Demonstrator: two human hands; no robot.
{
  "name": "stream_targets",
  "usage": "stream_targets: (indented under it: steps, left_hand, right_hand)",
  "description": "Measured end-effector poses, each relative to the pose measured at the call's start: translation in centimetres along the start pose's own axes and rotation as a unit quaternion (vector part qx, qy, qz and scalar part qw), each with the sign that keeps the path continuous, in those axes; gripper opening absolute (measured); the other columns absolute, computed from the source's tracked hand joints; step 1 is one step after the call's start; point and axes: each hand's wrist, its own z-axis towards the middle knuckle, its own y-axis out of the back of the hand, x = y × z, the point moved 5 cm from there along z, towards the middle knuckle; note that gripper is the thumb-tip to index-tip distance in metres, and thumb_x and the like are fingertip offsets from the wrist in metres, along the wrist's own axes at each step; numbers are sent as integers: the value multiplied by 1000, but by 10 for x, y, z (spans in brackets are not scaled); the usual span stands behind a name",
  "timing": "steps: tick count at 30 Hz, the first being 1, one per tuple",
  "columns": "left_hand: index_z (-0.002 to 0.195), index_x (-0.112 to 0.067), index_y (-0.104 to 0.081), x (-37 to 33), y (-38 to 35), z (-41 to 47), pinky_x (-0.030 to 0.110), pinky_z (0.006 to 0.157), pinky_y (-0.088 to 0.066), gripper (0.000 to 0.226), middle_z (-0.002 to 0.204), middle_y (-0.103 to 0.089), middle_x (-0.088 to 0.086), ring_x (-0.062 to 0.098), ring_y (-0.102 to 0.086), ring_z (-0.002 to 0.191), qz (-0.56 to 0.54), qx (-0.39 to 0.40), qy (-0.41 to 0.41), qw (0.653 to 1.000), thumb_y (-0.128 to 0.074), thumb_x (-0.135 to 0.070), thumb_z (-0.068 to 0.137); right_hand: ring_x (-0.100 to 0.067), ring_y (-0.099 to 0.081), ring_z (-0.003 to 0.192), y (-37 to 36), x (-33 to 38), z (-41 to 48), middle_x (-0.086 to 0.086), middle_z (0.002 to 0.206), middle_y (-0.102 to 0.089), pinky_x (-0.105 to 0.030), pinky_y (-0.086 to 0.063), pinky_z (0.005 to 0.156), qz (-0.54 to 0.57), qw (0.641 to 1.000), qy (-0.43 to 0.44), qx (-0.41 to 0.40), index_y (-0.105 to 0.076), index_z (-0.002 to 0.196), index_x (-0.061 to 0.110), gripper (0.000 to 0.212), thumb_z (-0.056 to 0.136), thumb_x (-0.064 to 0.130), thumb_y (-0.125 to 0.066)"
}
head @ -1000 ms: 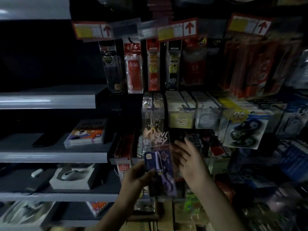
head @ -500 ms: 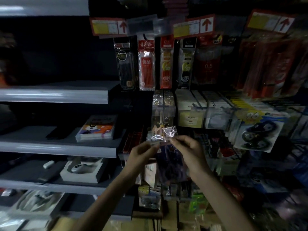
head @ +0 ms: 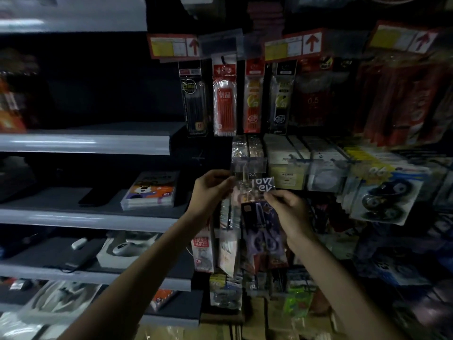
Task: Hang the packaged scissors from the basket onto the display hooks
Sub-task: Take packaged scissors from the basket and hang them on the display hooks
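Grey shelves (head: 85,143) fill the left, hanging pen packs (head: 224,99) the dim display above; the packaged scissors (head: 263,227) hang upright between both hands, beneath clear packets; the left hand (head: 210,192) pinches its top-left corner; the right hand (head: 289,212) pinches its upper right edge.

Grey shelves (head: 85,143) at left, stacked in tiers. Cartoon-dog notebook pack (head: 150,190) near right end of middle shelf. White mouse box (head: 127,249) on shelf below, small white item (head: 79,243) just left of it. Red price tags with up arrows (head: 294,45) along top of peg display. Hanging below: black pen pack (head: 193,99), red refill pack (head: 224,101), red-yellow pack (head: 253,101). Correction-tape cards (head: 382,195) at right, blurred.
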Motion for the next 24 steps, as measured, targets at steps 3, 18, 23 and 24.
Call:
stream_targets:
  steps: [3, 18, 23, 24]
  left_hand:
    - [108, -3, -74, -11, 1, 9, 27, 72, -55, 16, 87, -75, 9, 16, -67, 78, 6, 13, 7, 1000, -72, -15, 99]
    - [126, -9, -72, -52, -4, 22, 26, 70, -52, 31, 85, -72, 0, 11, -69, 76, -53, 100, 30, 993, -49, -24, 109]
    - [128, -14, -72, -49, -2, 20, 29, 76, -51, 30, 99, -69, 10, 15, -68, 85, -42, 104, 22, 993, -50, -23, 110]
    - [128, -15, -71, -49, -3, 20, 29, 76, -51, 30, 101, -67, 12, 16, -68, 87, -34, 102, 19, 994, -49, -22, 110]
  right_hand:
    - [-9, -64, 84, 2, -4, 5, 1, 92, -72, -20, -50, 70, -16, 1000, 1, -12, -71, 94, 15, 5, 97, 19, -71]
    - [-23, -72, 89, -9, 7, 19, -5, 89, -78, -32, -53, 76, 26, 1000, 3, -14, -77, 89, 17, 8, 94, 23, -73]
    - [-15, -69, 93, -17, 14, 26, 2, 94, -77, -29, -52, 78, 26, 999, 19, -13, -77, 96, 20, 8, 95, 27, -72]
    - [-14, -69, 92, -19, 16, 28, 2, 94, -77, -27, -51, 78, 33, 999, 22, -15, -77, 96, 20, 9, 95, 27, -72]
